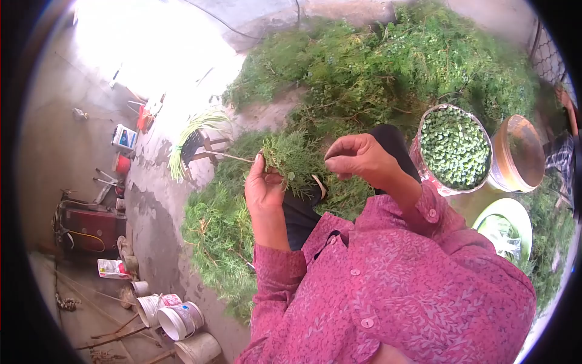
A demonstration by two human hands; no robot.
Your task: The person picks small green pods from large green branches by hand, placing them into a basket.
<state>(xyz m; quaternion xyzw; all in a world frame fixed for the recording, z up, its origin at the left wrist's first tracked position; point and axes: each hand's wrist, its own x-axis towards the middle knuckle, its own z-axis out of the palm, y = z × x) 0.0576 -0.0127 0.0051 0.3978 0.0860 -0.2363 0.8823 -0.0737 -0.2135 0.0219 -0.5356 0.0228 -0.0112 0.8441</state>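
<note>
My left hand (265, 189) is closed on a leafy evergreen branch (292, 156), thumb and fingers pinching its thin woody stem. The stem sticks out to the left, and the feathery green leaves spread to the right of the hand. Just right of the leaves is my right hand (362, 161), its thumb and fingers curled together in a pinch. Whatever may be between those fingertips is hidden. Right of this hand stands a bucket (414, 151) full of small green cones or berries (456, 147).
Cut evergreen branches (418, 57) are heaped ahead and around my legs. A second bucket (524, 155) and a pale green basin (522, 221) stand at right. A small stool (209, 145) has a bundle of green strands (182, 142) beside it. White buckets (180, 320) lie lower left.
</note>
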